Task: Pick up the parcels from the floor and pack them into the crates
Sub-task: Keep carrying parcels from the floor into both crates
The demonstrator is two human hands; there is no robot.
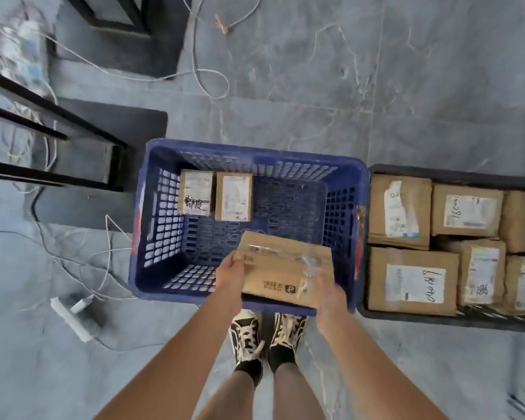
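While both hands, left point(231, 272) and right point(328, 294), grip one taped brown cardboard parcel point(285, 268), two small labelled boxes point(215, 196) inside one blue perforated plastic crate point(152, 237), six parcels point(412, 280) visible in one black crate point(437, 321).

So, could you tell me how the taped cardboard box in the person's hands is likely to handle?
The cardboard box looks stiff: its edges stay straight. Probably light, since left hand and right hand hold only its ends. The glossy tape may be slippery.
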